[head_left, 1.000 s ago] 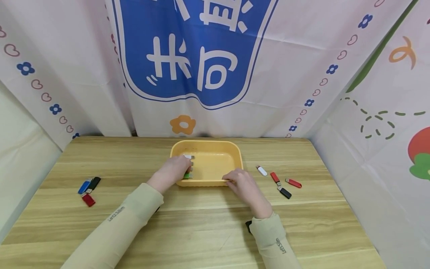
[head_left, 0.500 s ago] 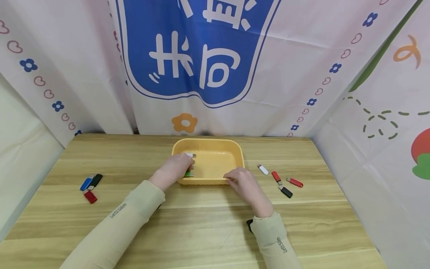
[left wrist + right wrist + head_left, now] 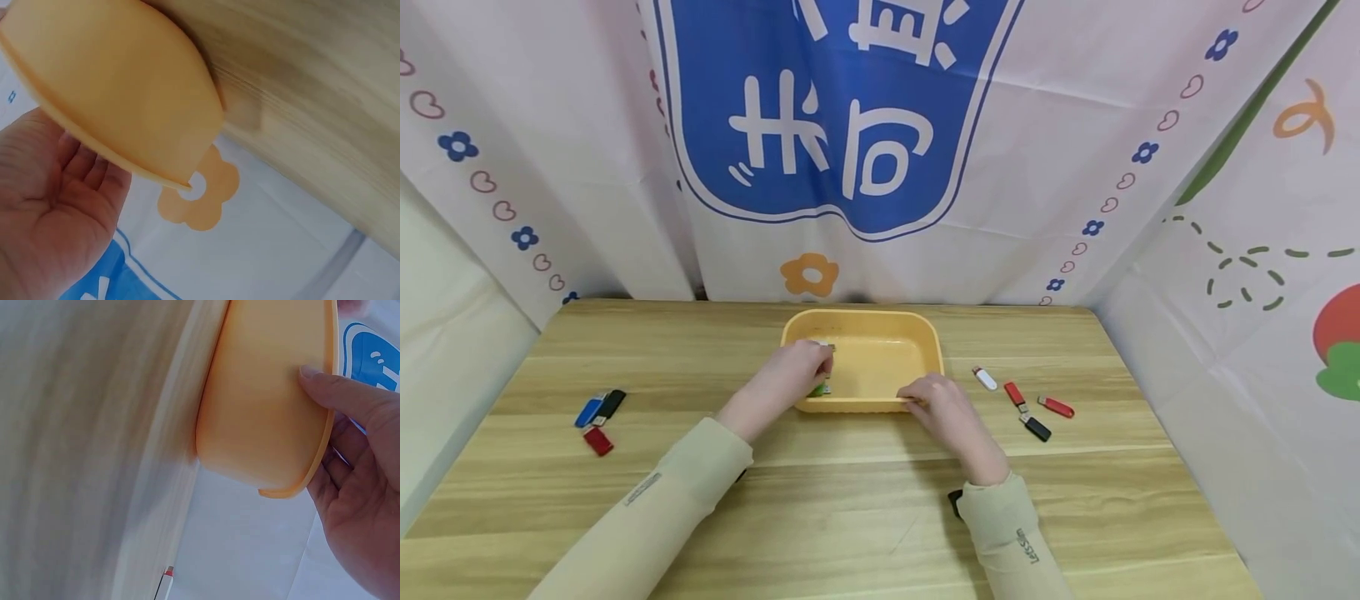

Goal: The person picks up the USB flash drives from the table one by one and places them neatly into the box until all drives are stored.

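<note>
A yellow plastic bin stands near the back of the table. My left hand reaches over its left front edge, fingers bent down inside. Beneath that hand, a white USB flash drive and a green one peek out, lying against the bin's left side. The bin wall hides the left fingertips in the left wrist view, so I cannot tell whether they pinch a drive. My right hand grips the front rim near the right corner, thumb on the outer wall and fingers inside.
Right of the bin lie a white USB drive, two red ones, the nearer a red drive, and a black drive. To the left sit a blue drive, a black and a red one. A printed curtain hangs behind the table.
My left hand has shifted slightly within the bin and now covers more of the drives; its forearm has swung a little left. The right hand keeps its grip on the rim.
</note>
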Tool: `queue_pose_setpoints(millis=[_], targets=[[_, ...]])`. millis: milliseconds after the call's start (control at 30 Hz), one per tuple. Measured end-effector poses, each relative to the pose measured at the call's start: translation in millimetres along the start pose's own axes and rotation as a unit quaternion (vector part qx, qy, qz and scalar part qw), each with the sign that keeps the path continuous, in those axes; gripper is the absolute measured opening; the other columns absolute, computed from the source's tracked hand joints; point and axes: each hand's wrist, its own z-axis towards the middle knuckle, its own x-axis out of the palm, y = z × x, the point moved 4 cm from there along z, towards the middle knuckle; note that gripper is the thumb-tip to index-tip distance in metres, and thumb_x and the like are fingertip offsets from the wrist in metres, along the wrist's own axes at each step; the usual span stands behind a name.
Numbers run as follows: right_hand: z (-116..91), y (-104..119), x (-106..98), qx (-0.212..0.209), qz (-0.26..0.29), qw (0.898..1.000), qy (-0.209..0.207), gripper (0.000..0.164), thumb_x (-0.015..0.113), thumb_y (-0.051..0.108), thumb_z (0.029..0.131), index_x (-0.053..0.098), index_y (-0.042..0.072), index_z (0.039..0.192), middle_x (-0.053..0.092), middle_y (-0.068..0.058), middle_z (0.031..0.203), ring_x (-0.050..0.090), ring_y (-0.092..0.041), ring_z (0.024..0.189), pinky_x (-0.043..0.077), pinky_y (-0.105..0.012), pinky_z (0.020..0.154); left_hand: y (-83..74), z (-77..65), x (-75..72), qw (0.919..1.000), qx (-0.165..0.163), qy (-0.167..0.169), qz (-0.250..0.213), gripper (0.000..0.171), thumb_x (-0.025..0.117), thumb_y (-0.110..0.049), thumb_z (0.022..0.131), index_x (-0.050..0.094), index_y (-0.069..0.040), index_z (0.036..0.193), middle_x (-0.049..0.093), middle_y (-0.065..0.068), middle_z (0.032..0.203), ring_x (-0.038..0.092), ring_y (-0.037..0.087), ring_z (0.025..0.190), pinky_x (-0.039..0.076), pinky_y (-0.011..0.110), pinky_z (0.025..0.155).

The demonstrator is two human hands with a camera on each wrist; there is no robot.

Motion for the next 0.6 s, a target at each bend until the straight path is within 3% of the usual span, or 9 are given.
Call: queue_pose_setpoints(millis=[267, 433, 600], targets=[[-0.4, 0.3, -0.8, -0.002, -0.003, 1.0, -0.001, 0.012, 0.078, 0.005, 0.084, 0.079, 0.01, 0.094, 0.078, -0.004, 0.094, 0.071, -0.018, 0.088, 0.059, -0.034, 0.078, -3.2, -17.9, -21.6, 0.9915, 0.006, -0.072, -0.108, 0.008, 0.075, -0.006, 0.088, 0.07, -0.006, 0.093, 0.072, 0.004, 0.089, 0.066, 0.013, 0.078, 0.057, 0.028, 0.07], [-0.4, 0.3, -0.8, -0.002, -0.001, 1.0, -0.002, 0.012, 0.078, 0.004, 0.083, 0.079, 0.01, 0.094, 0.078, -0.004, 0.094, 0.071, -0.02, 0.089, 0.059, -0.035, 0.079, 3.7, -34.4, -32.1, 0.9857, 0.017, -0.116, -0.121, 0.011, 0.075, -0.004, 0.087, 0.071, -0.009, 0.096, 0.074, 0.004, 0.092, 0.067, 0.013, 0.079, 0.058, 0.028, 0.07], [0.0, -0.4, 0.4, -0.003, -0.007, 1.0, 0.001, 0.011, 0.078, 0.006, 0.084, 0.079, 0.011, 0.095, 0.078, -0.004, 0.094, 0.071, -0.02, 0.089, 0.059, -0.035, 0.08, 20.6, -54.9, -42.0, 0.9787, 0.013, -0.158, -0.13, 0.014, 0.075, 0.0, 0.086, 0.072, -0.007, 0.098, 0.075, 0.006, 0.093, 0.067, 0.013, 0.077, 0.059, 0.028, 0.069]])
